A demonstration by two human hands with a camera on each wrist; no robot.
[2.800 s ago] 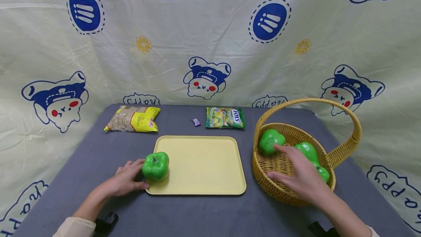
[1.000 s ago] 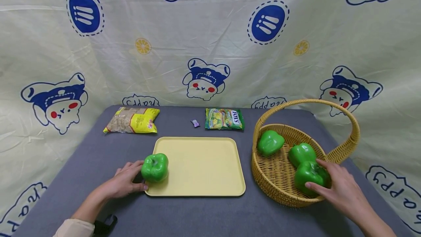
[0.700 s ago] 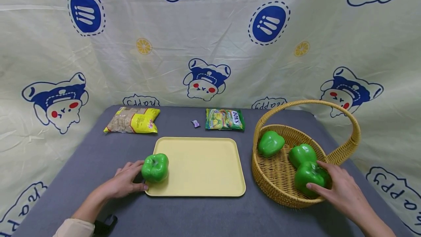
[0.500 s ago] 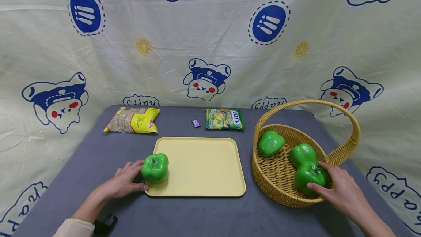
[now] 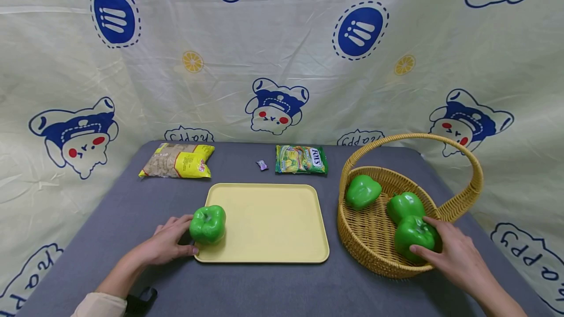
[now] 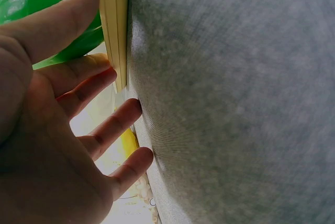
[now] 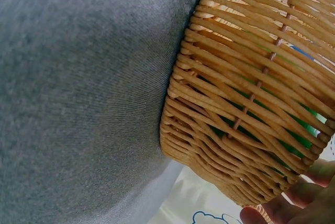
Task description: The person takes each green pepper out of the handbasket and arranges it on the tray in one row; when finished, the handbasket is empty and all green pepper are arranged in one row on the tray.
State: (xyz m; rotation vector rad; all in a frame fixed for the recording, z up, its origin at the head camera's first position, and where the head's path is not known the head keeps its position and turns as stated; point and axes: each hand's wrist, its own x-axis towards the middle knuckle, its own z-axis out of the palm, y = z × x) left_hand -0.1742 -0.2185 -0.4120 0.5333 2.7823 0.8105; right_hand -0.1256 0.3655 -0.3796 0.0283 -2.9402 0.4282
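Observation:
My left hand (image 5: 167,243) lies at the left edge of the cream tray (image 5: 269,224), beside a green bell pepper (image 5: 208,224) on its left end. In the left wrist view, the thumb and two fingertips touch or nearly touch the tray's rim (image 6: 116,30); the other fingers (image 6: 123,119) extend towards the tabletop. On the right, my right hand (image 5: 458,253) reaches over the wicker basket's (image 5: 365,229) rim and holds the nearest green bell pepper (image 5: 414,238) between thumb and forefinger. Two more peppers sit in the basket, one (image 5: 404,205) against the held one, another (image 5: 363,192) at the left wall.
Behind the tray lie a yellow snack bag (image 5: 178,160), a small purple wrapped candy (image 5: 262,165) and a green snack packet (image 5: 301,159). The basket's tall handle (image 5: 423,137) arches over it. A printed curtain (image 5: 282,53) hangs behind the grey table (image 5: 264,287).
Since the earliest frame, my right hand has moved from above the basket's middle to its near right rim and taken hold of the pepper there. The left hand has stayed still.

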